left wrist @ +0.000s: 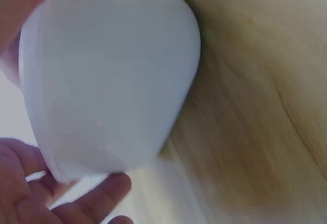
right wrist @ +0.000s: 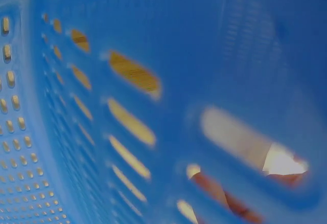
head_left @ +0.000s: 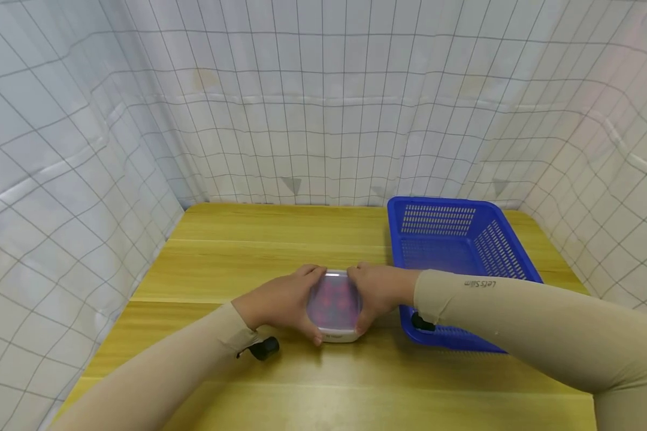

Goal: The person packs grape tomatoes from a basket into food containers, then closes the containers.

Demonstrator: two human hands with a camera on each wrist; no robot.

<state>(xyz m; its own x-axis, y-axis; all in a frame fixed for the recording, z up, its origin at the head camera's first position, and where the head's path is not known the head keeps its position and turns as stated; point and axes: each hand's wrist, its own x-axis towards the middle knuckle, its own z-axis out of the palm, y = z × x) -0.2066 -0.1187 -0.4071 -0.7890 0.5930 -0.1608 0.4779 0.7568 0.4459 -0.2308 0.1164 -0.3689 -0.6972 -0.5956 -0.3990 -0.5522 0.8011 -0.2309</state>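
Observation:
A white box with rounded corners and a see-through lid is at the middle of the table, with blurred pinkish-red shapes showing through the lid. My left hand grips its left side, thumb toward the near corner. Opposite, my right hand holds the right side. In the left wrist view, the box's smooth white side wall fills much of the picture, with fingers at its lower edge. Through slots of the blue basket, the right wrist view shows only bits of the right hand.
A blue plastic basket with slotted walls stands right of the box, under my right forearm. The wooden table is enclosed by white grid-patterned curtains at the back and sides.

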